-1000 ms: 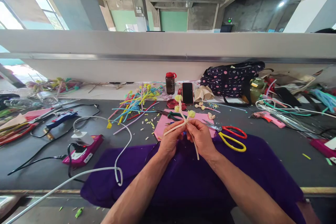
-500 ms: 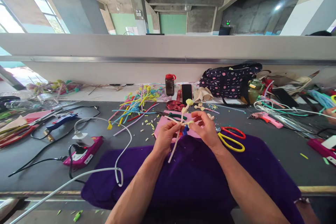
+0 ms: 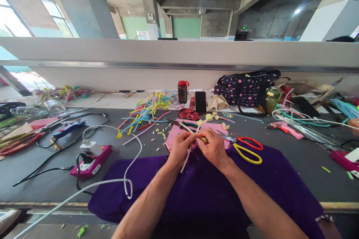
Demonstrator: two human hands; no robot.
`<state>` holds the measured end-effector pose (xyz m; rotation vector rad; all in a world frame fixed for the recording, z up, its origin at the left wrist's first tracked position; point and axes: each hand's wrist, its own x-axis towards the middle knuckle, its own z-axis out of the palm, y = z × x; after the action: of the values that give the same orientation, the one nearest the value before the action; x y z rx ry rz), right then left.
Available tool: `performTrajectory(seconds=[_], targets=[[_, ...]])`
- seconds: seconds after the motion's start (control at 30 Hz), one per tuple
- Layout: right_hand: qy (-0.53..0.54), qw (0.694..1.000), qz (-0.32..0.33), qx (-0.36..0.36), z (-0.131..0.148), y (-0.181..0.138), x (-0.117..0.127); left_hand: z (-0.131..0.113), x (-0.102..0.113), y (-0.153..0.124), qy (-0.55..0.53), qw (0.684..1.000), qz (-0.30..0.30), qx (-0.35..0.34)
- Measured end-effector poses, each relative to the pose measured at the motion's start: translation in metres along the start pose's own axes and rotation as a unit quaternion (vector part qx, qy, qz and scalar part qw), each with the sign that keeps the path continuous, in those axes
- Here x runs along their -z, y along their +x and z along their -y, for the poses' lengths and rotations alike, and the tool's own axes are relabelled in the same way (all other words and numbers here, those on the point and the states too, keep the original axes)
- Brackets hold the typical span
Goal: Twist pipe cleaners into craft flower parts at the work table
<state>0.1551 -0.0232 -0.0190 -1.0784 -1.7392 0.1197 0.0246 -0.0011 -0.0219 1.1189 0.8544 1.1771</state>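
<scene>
"Head view: where's the cream stem piece (image 3: 195,133) sitting?"
"Between the hands: left hand (image 3: 179,147) pinching at its crossing, right hand (image 3: 212,145) pinching just beside; both grips clamping it."
"Pose?"
"Forearms (image 3: 155,190) slanting inward over the purple cloth (image 3: 276,179)."

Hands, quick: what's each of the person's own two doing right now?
Left hand: closed, pinching the pale stems where they cross.
Right hand: closed, pinching the same pale stems beside it.
</scene>
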Motion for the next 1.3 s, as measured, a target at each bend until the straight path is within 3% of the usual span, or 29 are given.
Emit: performTrajectory(seconds=[0.17, 0.33, 0.5, 0.6, 0.67, 0.77, 0.87, 1.13, 1.3], targets=[[0.039, 0.998, 0.021, -0.037, 0.004, 0.003, 0.007, -0.001, 0.003, 0.002, -0.004, 1.0, 0.014, 0.025], [0.029, 0.996, -0.045, -0.066, 0.003, 0.009, 0.018, 0.003, 0.001, 0.0, 0.132, 0.991, 0.003, -0.014], [-0.03, 0.997, 0.03, -0.064, -0.002, 0.007, 0.011, 0.002, -0.006, -0.007, 0.29, 0.95, -0.004, -0.113], [-0.054, 0.995, 0.047, -0.066, -0.003, 0.007, 0.008, 0.0, -0.009, -0.01, 0.338, 0.931, -0.004, -0.137], [-0.041, 0.996, 0.042, -0.063, -0.002, 0.007, 0.011, -0.002, -0.01, -0.01, 0.314, 0.943, 0.012, -0.109], [0.009, 0.998, 0.024, -0.061, 0.002, 0.01, 0.018, -0.004, -0.008, -0.009, 0.214, 0.976, 0.046, -0.008], [0.054, 0.995, 0.031, -0.081, 0.003, 0.012, 0.025, -0.007, -0.007, -0.008, 0.127, 0.987, 0.08, 0.058], [0.117, 0.976, 0.07, -0.171, -0.003, 0.014, 0.027, -0.009, -0.002, -0.006, 0.036, 0.986, 0.123, 0.107], [0.096, 0.976, 0.071, -0.183, -0.005, 0.015, 0.027, -0.009, 0.0, -0.006, 0.003, 0.978, 0.154, 0.138]])
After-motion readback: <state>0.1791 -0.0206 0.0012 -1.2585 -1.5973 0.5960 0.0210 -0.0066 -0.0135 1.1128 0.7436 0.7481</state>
